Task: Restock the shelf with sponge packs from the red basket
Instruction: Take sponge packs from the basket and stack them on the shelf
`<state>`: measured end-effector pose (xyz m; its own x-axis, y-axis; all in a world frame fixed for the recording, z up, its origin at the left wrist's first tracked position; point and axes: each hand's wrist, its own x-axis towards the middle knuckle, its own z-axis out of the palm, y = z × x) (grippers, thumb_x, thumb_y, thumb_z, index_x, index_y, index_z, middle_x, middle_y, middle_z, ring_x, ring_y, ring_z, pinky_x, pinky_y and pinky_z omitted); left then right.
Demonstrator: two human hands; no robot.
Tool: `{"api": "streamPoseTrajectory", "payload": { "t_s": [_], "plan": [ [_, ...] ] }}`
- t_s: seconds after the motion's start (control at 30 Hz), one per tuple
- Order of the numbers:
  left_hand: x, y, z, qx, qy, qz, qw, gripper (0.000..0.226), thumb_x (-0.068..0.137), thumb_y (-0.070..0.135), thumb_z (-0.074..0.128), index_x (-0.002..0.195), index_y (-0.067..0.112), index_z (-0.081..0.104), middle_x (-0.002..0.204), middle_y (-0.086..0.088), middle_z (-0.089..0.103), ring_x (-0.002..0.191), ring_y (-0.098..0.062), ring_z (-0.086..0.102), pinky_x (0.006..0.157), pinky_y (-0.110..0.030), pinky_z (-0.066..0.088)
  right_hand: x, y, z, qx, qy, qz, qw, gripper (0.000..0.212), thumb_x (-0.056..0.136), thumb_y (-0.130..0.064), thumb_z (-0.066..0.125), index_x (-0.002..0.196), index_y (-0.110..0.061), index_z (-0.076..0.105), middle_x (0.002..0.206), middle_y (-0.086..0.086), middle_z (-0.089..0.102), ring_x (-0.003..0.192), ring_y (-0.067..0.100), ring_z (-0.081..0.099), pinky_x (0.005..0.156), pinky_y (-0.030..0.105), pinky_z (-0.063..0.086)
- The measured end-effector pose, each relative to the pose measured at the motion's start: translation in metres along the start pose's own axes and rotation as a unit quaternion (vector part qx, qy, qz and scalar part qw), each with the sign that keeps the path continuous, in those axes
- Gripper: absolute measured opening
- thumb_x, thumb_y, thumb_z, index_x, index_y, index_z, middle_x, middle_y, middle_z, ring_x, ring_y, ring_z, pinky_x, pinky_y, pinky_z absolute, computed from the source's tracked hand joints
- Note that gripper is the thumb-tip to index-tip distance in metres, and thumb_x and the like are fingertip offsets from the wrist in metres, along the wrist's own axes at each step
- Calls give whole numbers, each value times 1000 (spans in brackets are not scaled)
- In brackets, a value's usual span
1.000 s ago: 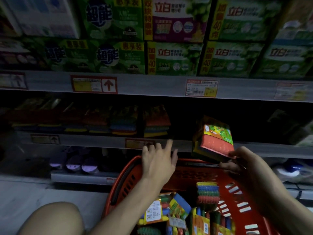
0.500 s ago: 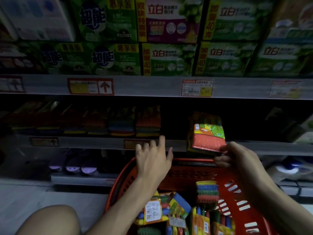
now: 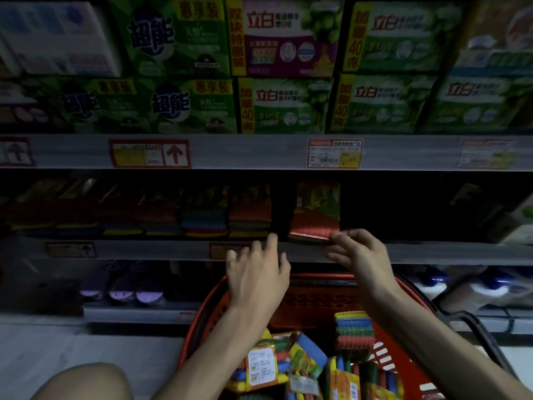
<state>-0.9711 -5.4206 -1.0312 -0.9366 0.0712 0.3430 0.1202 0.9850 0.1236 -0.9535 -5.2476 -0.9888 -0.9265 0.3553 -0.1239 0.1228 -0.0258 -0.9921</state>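
A red sponge pack (image 3: 315, 215) stands tilted on the dark middle shelf (image 3: 161, 251), just right of a row of sponge packs (image 3: 202, 215). My right hand (image 3: 357, 255) pinches its lower front edge. My left hand (image 3: 256, 272) hovers with fingers spread at the shelf's front lip, holding nothing, its index finger near the gap left of the pack. Below both hands sits the red basket (image 3: 202, 319), with several colourful sponge packs (image 3: 305, 365) inside.
Green and purple detergent boxes (image 3: 282, 67) fill the upper shelf. Price labels (image 3: 334, 153) line the shelf edges. Purple items (image 3: 129, 293) lie on the bottom shelf at left, white and blue packages (image 3: 484, 287) at right. My knee (image 3: 83, 382) is at lower left.
My right hand has carried the red pack from above the basket onto the middle shelf. My left hand has risen from over the basket toward the shelf lip.
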Motion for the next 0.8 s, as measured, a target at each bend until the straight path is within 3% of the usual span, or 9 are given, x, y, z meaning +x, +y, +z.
{"api": "streamPoseTrajectory", "payload": {
  "t_s": [0.17,0.33,0.43,0.53,0.63,0.73,0.8],
  "plan": [
    [2,-2,-5,-22,-20,-4,1000,38,91,39,65,123,17,66,87,-4,75,73,-28,72,73,-43,50,9,-5,5,20,-1,6,1000,10,102,-6,58,99,-14,63,102,26,71,89,27,74,70,20,61],
    [3,-1,-11,-43,-33,-9,998,41,95,40,58,130,18,63,93,-3,75,80,-28,72,79,-43,49,22,-12,8,11,8,18,1000,18,102,-6,57,118,1,62,112,17,71,93,26,75,72,22,62],
    [3,0,-13,-51,-41,-11,998,44,98,44,54,133,19,60,99,-3,75,85,-27,73,83,-43,48,21,-8,13,-15,-6,9,1000,14,101,-5,58,114,-1,63,111,15,71,92,23,75,76,23,62],
    [3,1,-16,-59,-54,-9,997,49,101,49,47,140,21,53,111,-3,73,98,-27,71,90,-43,45,20,-10,20,-41,-22,8,999,10,101,-9,59,107,-12,66,107,4,72,84,12,77,88,33,59],
    [3,0,-19,-69,-64,-6,996,52,104,49,41,148,22,45,123,-2,70,110,-26,68,96,-43,42,24,-12,23,-40,-22,11,999,14,100,-8,59,94,-19,64,96,-5,69,71,-4,73,79,24,56],
    [4,-2,-22,-82,-73,-13,994,51,104,47,41,149,22,44,124,-2,69,110,-25,67,98,-43,42,30,-14,26,-7,-9,32,999,10,98,-2,61,106,-3,67,99,6,72,72,6,74,68,19,59],
    [4,-2,-23,-94,-75,-19,993,49,103,45,45,145,21,49,119,-2,71,105,-26,69,95,-44,44,33,-14,26,10,0,41,999,11,97,1,61,104,-3,68,102,12,72,77,16,75,64,19,60]
  ]
}}
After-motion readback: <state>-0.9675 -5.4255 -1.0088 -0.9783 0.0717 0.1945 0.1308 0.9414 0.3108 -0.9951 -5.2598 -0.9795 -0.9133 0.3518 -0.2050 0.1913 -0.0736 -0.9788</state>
